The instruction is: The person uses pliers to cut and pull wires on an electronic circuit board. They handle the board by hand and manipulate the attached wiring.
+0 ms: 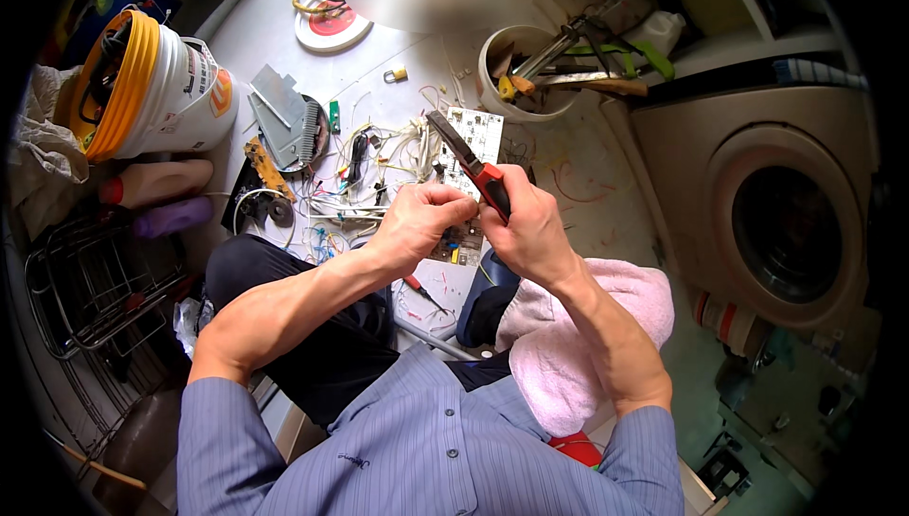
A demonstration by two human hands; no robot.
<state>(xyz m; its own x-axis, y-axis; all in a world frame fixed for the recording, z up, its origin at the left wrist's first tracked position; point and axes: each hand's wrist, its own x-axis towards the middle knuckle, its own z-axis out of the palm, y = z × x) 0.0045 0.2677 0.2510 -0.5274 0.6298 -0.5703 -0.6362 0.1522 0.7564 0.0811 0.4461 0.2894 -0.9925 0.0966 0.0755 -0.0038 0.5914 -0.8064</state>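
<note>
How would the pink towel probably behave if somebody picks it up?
The pink towel would likely hang floppy, because it already lies in soft, rounded folds. Its fuzzy surface suggests it should not feel slippery.

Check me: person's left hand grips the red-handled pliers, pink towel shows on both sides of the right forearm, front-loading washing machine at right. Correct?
Not quite: the right hand, not the left, grips the red-handled pliers. The head view shows it. The rest stands.
</note>
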